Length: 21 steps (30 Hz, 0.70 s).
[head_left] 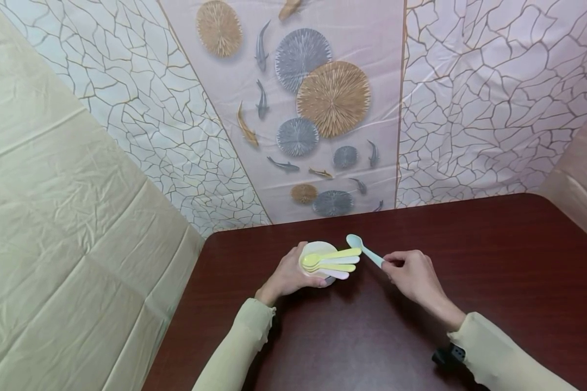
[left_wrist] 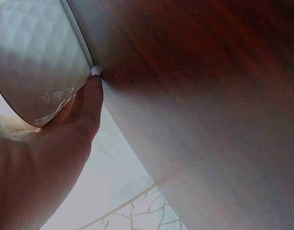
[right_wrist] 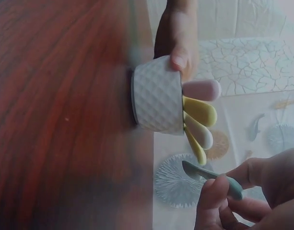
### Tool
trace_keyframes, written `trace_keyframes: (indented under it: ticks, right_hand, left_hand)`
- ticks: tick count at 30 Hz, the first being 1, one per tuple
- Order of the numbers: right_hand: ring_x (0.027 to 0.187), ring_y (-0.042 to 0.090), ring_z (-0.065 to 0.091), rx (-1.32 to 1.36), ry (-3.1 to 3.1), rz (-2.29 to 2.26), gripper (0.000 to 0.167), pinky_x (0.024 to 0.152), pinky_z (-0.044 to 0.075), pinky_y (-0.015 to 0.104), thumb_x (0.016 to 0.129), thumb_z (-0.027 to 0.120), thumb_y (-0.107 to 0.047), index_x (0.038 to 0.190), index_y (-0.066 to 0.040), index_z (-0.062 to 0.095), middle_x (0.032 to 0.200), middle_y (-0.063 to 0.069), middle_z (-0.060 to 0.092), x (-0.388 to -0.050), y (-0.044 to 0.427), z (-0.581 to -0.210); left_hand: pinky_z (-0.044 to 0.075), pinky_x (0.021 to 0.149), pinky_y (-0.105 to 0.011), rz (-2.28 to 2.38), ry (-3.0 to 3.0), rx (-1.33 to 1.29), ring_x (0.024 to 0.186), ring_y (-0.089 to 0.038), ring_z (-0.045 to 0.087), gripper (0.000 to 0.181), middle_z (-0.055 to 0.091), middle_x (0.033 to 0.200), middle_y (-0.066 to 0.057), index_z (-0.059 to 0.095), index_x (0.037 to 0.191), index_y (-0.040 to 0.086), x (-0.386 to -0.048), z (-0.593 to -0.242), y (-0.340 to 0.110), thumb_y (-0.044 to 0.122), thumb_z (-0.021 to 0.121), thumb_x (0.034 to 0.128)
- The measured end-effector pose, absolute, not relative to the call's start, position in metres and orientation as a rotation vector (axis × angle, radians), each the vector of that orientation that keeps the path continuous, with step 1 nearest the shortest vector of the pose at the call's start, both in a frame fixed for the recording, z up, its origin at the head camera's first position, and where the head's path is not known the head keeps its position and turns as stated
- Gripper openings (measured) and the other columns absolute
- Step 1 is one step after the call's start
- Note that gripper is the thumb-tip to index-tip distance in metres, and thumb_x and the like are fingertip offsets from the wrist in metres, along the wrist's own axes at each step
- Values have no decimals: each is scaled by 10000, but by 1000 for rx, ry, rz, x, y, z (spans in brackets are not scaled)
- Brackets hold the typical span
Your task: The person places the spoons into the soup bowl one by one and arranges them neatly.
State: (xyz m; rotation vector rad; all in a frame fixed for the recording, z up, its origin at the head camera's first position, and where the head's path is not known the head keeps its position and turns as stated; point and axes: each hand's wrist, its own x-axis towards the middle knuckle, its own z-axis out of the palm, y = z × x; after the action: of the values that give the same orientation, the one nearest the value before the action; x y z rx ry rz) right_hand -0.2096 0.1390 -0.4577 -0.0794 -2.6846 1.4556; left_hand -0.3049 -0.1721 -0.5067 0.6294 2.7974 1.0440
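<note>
A white cup with a quilted diamond texture (right_wrist: pixel 158 98) stands on the dark table, gripped around its side by my left hand (head_left: pixel 289 274). Several spoons, yellow ones (head_left: pixel 344 253) and white ones (head_left: pixel 339 275), lie fanned in it with their handles leaning out over the right rim. My right hand (head_left: pixel 416 277) pinches a pale blue-green spoon (head_left: pixel 372 255) by the end of its handle, its bowl pointing up and left, just right of the other handles. In the left wrist view the left fingers (left_wrist: pixel 87 103) press the cup's wall.
The dark red-brown wooden table (head_left: pixel 494 244) stretches wide on both sides, its far edge against a patterned cloth (head_left: pixel 469 108). A beige cloth (head_left: pixel 78 217) hangs on the left. A black device (head_left: pixel 449 355) is strapped at the right wrist.
</note>
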Motion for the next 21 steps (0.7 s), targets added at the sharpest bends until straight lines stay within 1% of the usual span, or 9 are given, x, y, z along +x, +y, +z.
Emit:
trace_keyframes:
  ticks: [8,15,21]
  right_hand:
    - [618,114,629,-53,-2636,1462,250,523,435,254,1011,676,-145,1146,7,819,726,38,760,-221,146,-445]
    - [623,87,610,-4,-2621,1506,244,514,416,254,1031,699,-161,1169,0,821,755,34,769,-229,146,-439]
    - [653,98,644,44,-2609,1540,243,525,441,250,1033,704,-149,1172,13,819,769,42,776,-237,141,-436]
  left_hand:
    - [506,1054,-427,1034,2804,632,1172,-203,615,992,648,1317,-39,505,1498,226,-303,-505,-172,472,1028,691]
    - [500,1058,-420,1053,2789,632,1170,-202,614,994,648,1314,-48,514,1499,214,-303,-505,-172,446,1036,686]
    - [498,1056,-420,1058,2785,634,1176,-202,609,1010,645,1328,-51,510,1513,197,-304,-505,-173,457,1032,689]
